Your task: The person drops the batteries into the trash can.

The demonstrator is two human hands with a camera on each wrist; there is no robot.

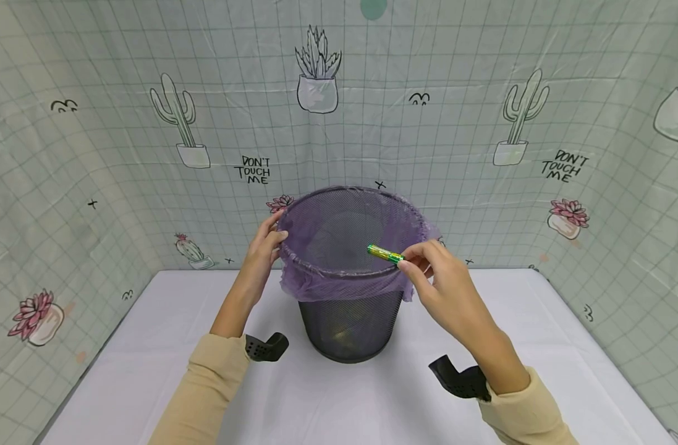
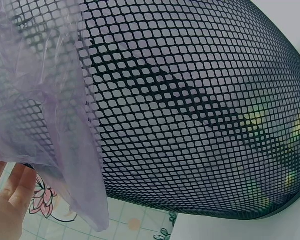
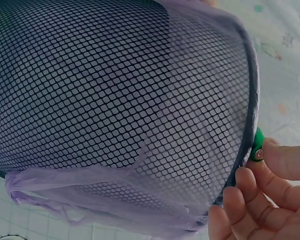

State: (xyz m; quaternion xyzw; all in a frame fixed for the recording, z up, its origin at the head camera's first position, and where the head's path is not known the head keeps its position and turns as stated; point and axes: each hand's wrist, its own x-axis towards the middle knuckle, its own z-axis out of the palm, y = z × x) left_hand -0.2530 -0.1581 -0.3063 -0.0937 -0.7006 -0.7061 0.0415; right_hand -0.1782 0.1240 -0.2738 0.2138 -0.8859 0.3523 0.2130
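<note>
A black mesh wastebasket (image 1: 350,327) lined with a purple plastic bag (image 1: 339,281) stands on the white table (image 1: 149,371). My left hand (image 1: 263,247) holds the basket's left rim, fingers curled over the bag's edge. My right hand (image 1: 427,272) pinches a small green battery (image 1: 384,253) and holds it over the basket's opening at the right rim. In the left wrist view the mesh wall (image 2: 190,110) fills the frame, with the bag's overhang (image 2: 45,125) and part of my palm (image 2: 7,200). The right wrist view shows the battery's end (image 3: 257,145) between my fingers (image 3: 270,190) beside the rim.
Yellowish things show dimly through the mesh at the basket's bottom (image 1: 344,337). A cactus-patterned cloth backdrop (image 1: 177,123) encloses the table on three sides. Black wrist camera mounts (image 1: 461,380) sit by both sleeves.
</note>
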